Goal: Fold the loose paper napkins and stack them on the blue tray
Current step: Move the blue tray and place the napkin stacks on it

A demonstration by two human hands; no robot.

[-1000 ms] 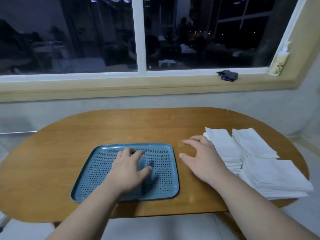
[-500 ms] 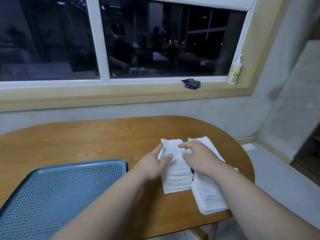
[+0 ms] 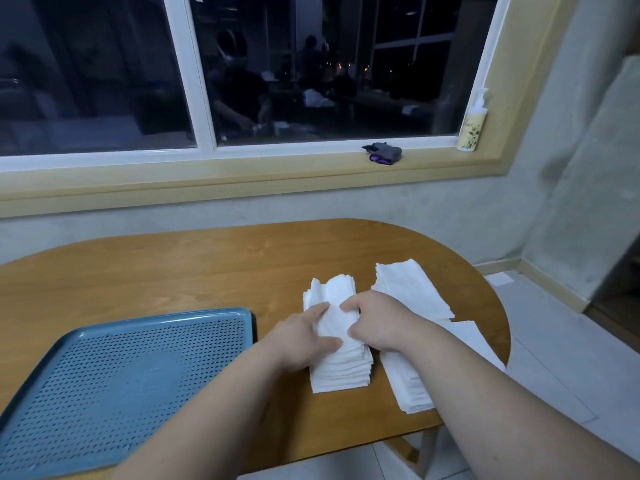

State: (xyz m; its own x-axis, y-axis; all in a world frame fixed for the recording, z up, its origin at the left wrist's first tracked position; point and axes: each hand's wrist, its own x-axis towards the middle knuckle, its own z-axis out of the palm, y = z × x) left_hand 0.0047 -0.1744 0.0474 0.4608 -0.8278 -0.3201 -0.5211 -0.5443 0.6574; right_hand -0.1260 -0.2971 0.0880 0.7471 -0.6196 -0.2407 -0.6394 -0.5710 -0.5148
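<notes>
No words or numbers can be read. The pump bottle (image 3: 472,123) on the window sill has a flower picture, but no clear letters.

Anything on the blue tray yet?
No napkins show on the blue tray; its perforated bed is bare. The left forearm covers the near right corner, so that part is unseen.

One head-worn wide-angle view looks forward and down from above the near edge of the wooden table (image 3: 194,271), close enough that both forearms fill the lower frame. It faces the far window (image 3: 277,81) and sill, aimed toward the table's right end; the left edge is cut off. No second view exists.
</notes>
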